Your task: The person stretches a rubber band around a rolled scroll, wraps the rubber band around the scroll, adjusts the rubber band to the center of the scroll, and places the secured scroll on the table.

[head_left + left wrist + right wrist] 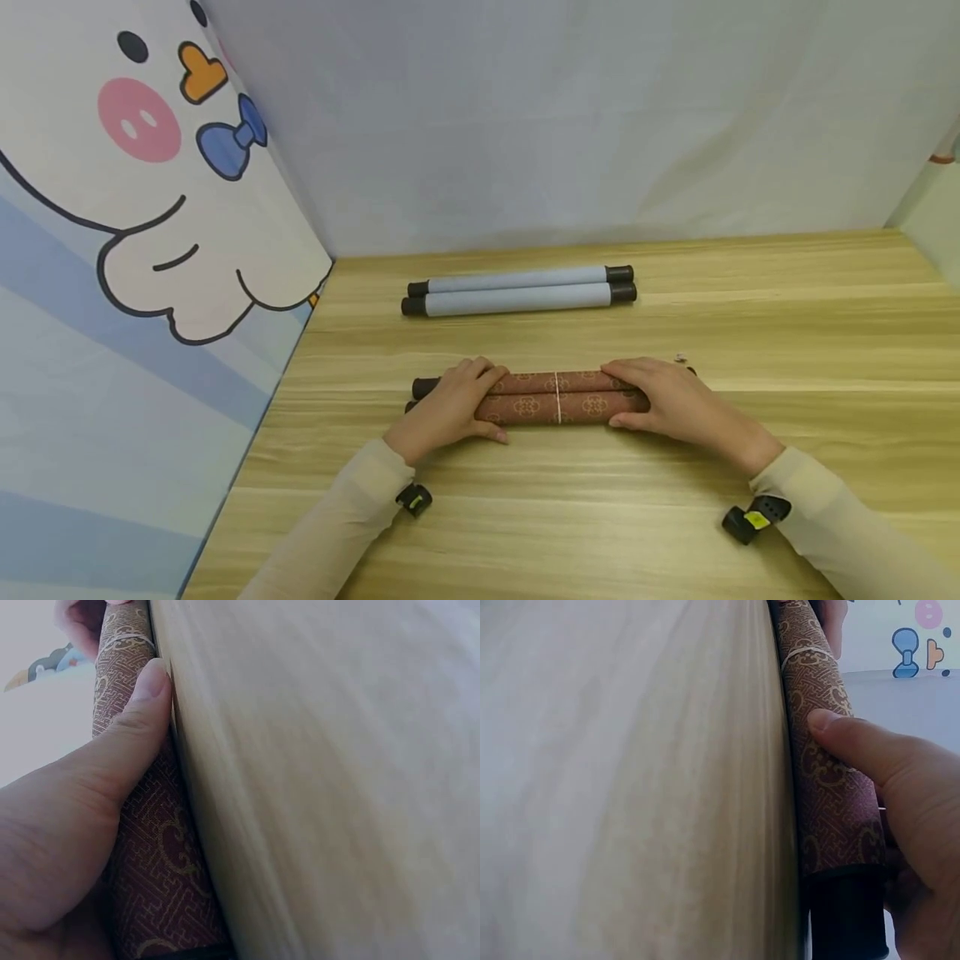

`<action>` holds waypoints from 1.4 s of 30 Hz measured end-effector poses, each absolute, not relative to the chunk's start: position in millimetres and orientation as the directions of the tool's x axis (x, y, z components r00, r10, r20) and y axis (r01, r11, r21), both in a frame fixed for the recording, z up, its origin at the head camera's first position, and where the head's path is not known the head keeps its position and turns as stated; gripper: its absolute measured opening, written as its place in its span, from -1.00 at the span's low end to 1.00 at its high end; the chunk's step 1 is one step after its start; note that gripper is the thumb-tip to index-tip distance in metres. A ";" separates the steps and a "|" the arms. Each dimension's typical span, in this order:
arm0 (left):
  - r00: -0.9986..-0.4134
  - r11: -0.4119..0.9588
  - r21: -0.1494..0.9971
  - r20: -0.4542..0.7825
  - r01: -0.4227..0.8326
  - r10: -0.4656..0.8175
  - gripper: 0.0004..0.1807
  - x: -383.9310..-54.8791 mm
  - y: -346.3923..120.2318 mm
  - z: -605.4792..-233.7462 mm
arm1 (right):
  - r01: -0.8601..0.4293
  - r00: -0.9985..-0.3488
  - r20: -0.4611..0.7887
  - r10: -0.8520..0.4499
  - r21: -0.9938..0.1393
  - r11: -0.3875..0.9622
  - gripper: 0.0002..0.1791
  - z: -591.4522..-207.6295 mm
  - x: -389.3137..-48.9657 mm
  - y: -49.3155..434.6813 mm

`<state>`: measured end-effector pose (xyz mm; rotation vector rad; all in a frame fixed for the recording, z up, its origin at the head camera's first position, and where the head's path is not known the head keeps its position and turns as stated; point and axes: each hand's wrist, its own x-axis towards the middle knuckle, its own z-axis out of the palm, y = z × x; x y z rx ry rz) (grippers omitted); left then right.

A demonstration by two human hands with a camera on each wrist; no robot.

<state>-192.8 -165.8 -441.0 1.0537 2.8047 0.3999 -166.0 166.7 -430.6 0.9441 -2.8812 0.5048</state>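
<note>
A brown hanging scroll (536,408) with a gold pattern lies rolled up on the table, as two rolls side by side with a thin white band round the middle. Its left part is gripped by my left hand (457,408), thumb along the near side and fingers over the top. My right hand (671,398) holds the right part in the same way. In the left wrist view the thumb (135,727) presses the patterned roll (161,847). A black end knob (847,911) shows below the thumb (855,742) in the right wrist view.
Behind the brown scroll lies a pair of pale blue rolls (517,300) with dark end knobs, side by side. A small whitish bit (681,358) sits near my right hand. A cartoon-printed cloth (150,275) stands along the left table edge, a plain cloth (525,125) at the back.
</note>
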 end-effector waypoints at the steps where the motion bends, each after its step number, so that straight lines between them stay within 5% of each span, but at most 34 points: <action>1: -0.751 0.723 0.284 -0.016 0.630 0.660 0.01 -193.2 -165.8 -441.5 | -0.585 -0.810 0.163 -0.563 -0.288 0.758 -0.26 -430.6 -166.1 166.7; 32: -0.739 0.723 0.222 -0.013 0.655 0.674 0.06 -213.0 -160.4 -441.2 | -0.527 -0.845 0.097 -0.526 -0.315 0.789 -0.16 -418.8 -176.5 177.3; 37: -0.756 0.739 0.216 -0.009 0.638 0.655 0.11 -204.9 -162.6 -433.0 | -0.485 -0.873 0.131 -0.469 -0.318 0.814 -0.42 -396.7 -186.2 199.7; 42: -0.737 0.711 0.219 0.064 0.668 0.673 -0.06 -191.0 -159.8 -417.5 | -0.453 -0.892 0.113 -0.439 -0.207 0.867 -0.66 -392.1 -200.5 225.4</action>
